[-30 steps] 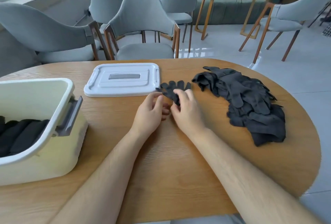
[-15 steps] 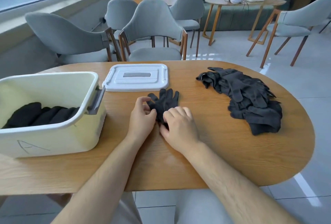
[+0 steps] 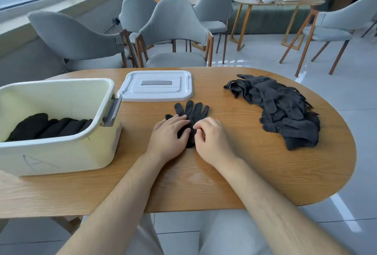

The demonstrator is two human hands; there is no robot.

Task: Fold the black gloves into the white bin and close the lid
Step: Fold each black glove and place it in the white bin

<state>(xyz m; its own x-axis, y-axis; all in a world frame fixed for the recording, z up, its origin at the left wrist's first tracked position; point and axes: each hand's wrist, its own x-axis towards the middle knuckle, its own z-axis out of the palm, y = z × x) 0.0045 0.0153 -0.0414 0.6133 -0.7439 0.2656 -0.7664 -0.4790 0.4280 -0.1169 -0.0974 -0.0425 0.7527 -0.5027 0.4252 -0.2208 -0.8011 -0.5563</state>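
- The left hand [image 3: 168, 135], just left of frame centre, lies palm-down on a black glove [image 3: 193, 111]. Its fingers are nearly straight and press the fabric to the table [image 3: 204, 183], probably to pin the glove so it does not slide while it is folded.
- The right hand [image 3: 213, 140], just beside it at centre, has its fingers curled in, and their tips meet the glove's near edge. It appears to pinch the cuff end, ready to turn it over. How much cloth it holds is hidden under the knuckles.
- The glove lies flat with its fingers spread toward the top of the frame, which suits a fold from the cuff upward. I cannot tell whether it is one glove or a stacked pair.
- The white lid [image 3: 156, 87] lies flat just above the glove, off the bin and out of the way until packing ends.
- The white bin [image 3: 61, 152] stands open at the left edge, near the left hand, with folded gloves [image 3: 49, 127] lined up inside.
- A loose pile of unfolded gloves [image 3: 285, 116] waits at centre right, so much of the task appears to remain.
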